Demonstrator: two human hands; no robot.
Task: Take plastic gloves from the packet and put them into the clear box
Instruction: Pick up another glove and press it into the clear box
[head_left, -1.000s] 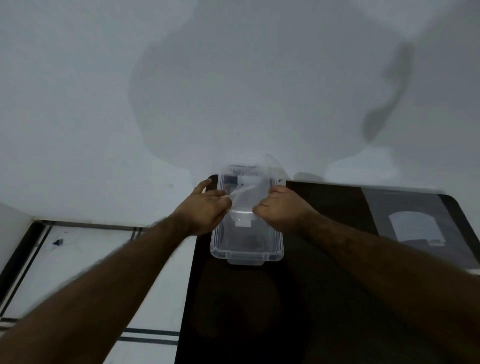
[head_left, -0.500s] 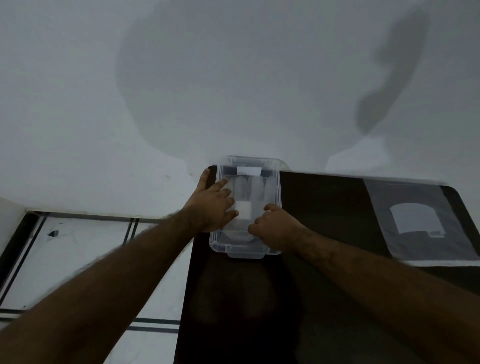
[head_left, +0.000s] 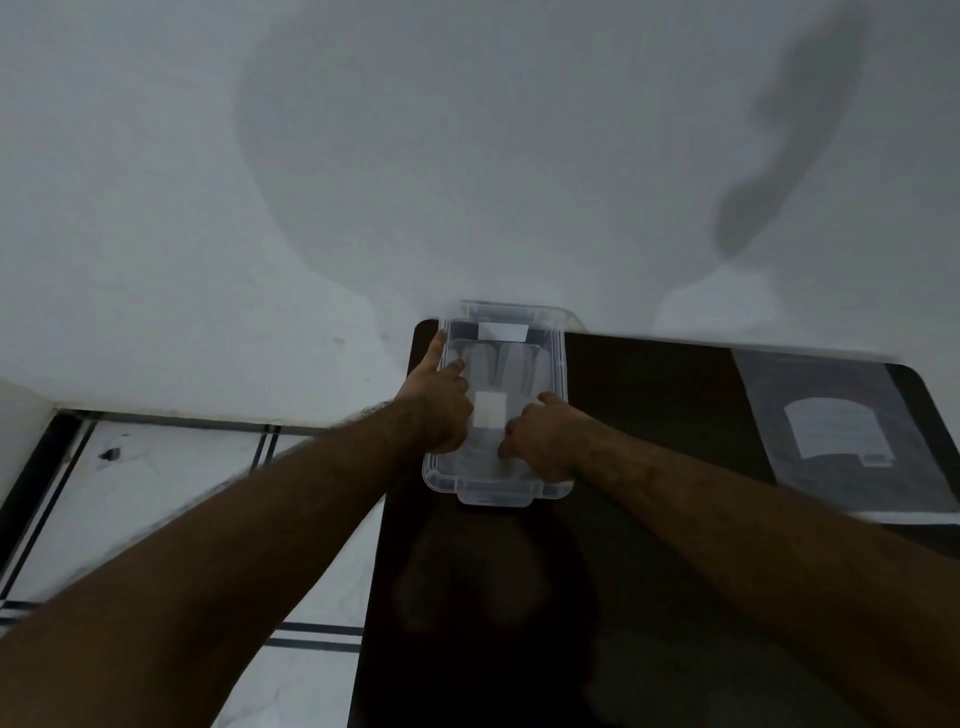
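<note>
The clear box (head_left: 560, 364) stands at the far left corner of the dark table (head_left: 649, 571). Inside it lies a see-through plastic glove (head_left: 501, 364), flat, fingers pointing away from me, with a white patch near its cuff. My left hand (head_left: 439, 410) rests inside the box on the glove's left side, fingers spread and pressing down. My right hand (head_left: 540, 436) sits at the glove's right near part, fingers curled onto the plastic. The packet (head_left: 841, 431), a flat clear bag with a white label, lies at the table's far right.
A white wall rises right behind the table. The table's left edge drops to a pale tiled floor (head_left: 156, 493) with dark stripes. The box's near handle (head_left: 496, 499) faces me.
The glove was held above the box between both hands; now it lies flat inside. Both hands have come down into the box and press it against the bottom.
</note>
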